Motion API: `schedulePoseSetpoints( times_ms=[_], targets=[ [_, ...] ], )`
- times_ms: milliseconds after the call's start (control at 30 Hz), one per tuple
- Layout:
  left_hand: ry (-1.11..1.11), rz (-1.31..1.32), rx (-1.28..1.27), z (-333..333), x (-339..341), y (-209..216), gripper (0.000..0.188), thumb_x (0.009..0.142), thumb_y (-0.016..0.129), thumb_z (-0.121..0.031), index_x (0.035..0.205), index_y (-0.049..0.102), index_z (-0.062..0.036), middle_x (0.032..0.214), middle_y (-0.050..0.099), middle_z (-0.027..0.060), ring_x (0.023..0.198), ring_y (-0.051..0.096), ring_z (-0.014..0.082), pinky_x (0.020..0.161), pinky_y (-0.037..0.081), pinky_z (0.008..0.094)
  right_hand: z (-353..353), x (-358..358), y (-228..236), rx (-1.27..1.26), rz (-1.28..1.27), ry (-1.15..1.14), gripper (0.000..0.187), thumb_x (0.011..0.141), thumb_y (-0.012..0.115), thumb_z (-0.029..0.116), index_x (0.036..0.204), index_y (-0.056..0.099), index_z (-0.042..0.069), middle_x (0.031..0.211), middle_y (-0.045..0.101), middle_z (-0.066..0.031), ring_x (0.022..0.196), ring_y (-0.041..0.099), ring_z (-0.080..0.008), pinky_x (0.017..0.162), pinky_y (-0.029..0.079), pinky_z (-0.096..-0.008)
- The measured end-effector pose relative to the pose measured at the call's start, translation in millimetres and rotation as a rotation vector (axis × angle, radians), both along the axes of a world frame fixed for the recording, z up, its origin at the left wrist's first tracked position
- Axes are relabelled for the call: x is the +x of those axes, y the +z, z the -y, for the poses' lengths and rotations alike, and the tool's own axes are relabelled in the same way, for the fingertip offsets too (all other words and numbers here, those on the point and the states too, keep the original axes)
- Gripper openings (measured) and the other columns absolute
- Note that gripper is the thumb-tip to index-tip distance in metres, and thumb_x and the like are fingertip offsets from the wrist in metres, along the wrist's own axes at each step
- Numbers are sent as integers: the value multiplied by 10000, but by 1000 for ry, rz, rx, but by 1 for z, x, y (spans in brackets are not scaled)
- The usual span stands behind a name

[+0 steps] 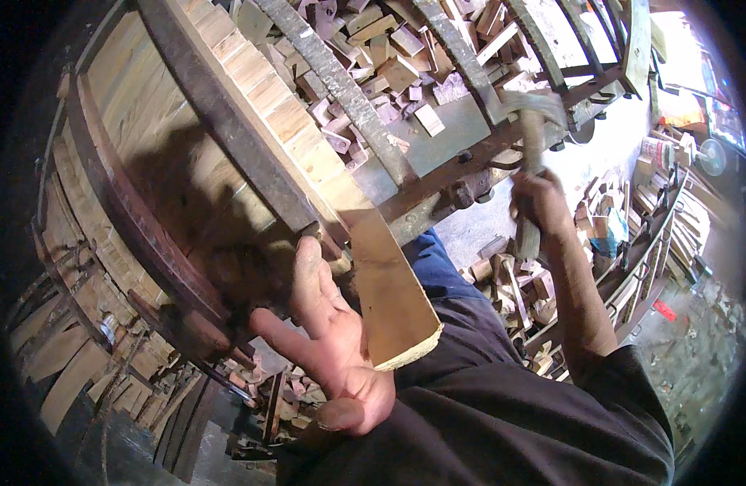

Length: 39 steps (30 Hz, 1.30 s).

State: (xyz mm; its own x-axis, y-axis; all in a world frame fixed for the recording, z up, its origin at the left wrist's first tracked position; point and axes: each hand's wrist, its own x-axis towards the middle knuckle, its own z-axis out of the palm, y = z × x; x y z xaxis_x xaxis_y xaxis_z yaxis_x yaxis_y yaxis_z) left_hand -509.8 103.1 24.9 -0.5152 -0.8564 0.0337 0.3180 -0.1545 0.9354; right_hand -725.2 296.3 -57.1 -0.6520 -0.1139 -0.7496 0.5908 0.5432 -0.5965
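My left hand (pixel 328 332) presses its open palm against a pale wooden stave (pixel 389 283) that sticks out from the side of a large wooden barrel (pixel 146 162); its fingers are spread. My right hand (pixel 539 202) is shut on the wooden handle of a hammer (pixel 531 113), raised and blurred, with the metal head up near a rusty iron hoop (pixel 227 138). The stave's lower end is cut and light-coloured, jutting toward my body.
Rusty curved hoops (pixel 349 89) arch over a pile of small wood offcuts (pixel 373 57). More scrap blocks (pixel 511 283) lie on the floor by my knee. Stacked staves and metal rails (pixel 665 235) stand at right. Loose boards (pixel 73 356) lie lower left.
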Motion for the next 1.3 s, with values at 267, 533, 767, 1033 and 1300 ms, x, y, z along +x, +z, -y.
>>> schedulePoseSetpoints(
  times_ms=[267,533,767,1033,1300],
  targets=[
    [-31,150,-16,4,11,2,991,896,281,-790,1596,31,-136,1541,139,423,1471,138,514,1214,29,552,46,92,1,-79,372,661,380,815,725,84,1122,552,-59,918,661,-130,798,637,-171,689,514,-327],
    [125,141,-143,12,76,-31,598,1041,344,-317,1537,232,-4,1438,417,366,1328,450,475,1157,269,558,-3,97,6,-112,375,528,392,790,747,68,1117,562,-45,866,656,-101,748,616,-152,650,501,-331],
    [444,881,-120,28,232,-51,447,930,609,-126,1318,538,86,1359,547,185,1260,497,302,1098,367,417,-40,95,5,-306,237,563,412,771,733,51,1139,563,-18,811,600,-29,709,575,-123,611,479,-293],
    [750,1436,-365,84,400,-126,759,869,717,-283,1460,366,38,1456,413,261,1352,376,416,1152,294,476,-137,224,-3,-161,-400,517,524,941,659,169,1344,390,-30,894,533,-22,760,543,-104,668,513,-270],
    [152,1015,621,176,485,-133,334,833,735,-124,1105,620,32,832,681,156,635,654,275,568,521,427,-30,388,49,-119,-328,610,307,801,733,151,1022,596,-12,837,631,-102,708,589,-232,614,473,-343]
  ],
)
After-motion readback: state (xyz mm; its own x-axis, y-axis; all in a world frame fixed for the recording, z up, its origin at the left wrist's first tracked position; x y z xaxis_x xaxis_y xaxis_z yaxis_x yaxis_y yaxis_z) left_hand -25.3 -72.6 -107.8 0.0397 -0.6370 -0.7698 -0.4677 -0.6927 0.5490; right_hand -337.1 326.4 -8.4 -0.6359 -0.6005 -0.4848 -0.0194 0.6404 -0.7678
